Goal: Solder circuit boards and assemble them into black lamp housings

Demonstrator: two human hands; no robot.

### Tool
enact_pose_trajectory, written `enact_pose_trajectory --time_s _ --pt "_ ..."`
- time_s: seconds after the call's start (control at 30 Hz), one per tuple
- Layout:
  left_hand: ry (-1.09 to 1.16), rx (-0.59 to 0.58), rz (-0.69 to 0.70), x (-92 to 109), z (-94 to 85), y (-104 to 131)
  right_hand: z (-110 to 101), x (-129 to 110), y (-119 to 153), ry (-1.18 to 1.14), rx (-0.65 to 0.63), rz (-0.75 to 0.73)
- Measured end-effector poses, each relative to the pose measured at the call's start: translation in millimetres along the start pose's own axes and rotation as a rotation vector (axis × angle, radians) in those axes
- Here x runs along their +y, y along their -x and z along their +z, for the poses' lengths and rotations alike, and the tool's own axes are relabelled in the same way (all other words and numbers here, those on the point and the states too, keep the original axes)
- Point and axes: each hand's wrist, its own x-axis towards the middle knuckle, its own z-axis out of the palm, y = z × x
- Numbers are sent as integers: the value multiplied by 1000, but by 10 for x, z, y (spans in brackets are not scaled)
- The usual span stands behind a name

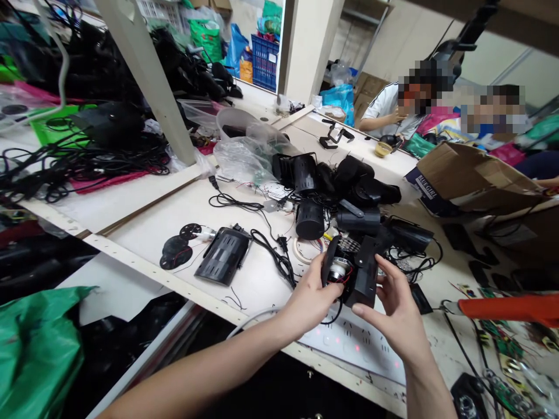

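Note:
Both hands are at a black lamp housing (365, 270) split open near the table's front edge. Inside it show a round silver part (339, 269) and thin red wires. My left hand (315, 294) grips the housing's left piece, its thumb by the silver part. On the right side, my right hand (397, 305) has its fingers on the outer wall and its thumb at the lower edge. A black cord hangs below the housing. Another slotted black housing (223, 255) lies to the left, beside black round discs (177, 251).
A white power strip (353, 343) with red lights lies below my hands. Several black housings (305, 174) are piled behind. An orange-handled tool (506, 308), circuit boards (502, 349) and a cardboard box (471, 180) are at right. Two people sit across the table.

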Motion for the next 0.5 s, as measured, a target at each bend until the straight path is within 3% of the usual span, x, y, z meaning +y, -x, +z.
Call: enact_pose_trajectory --time_s 0.3,0.5 --pt "-89 -31 -4 17 3 5 -13 -26 3 26 -1 -3" --pt "-54 -58 -20 23 5 -3 7 -79 15 162 6 -76"
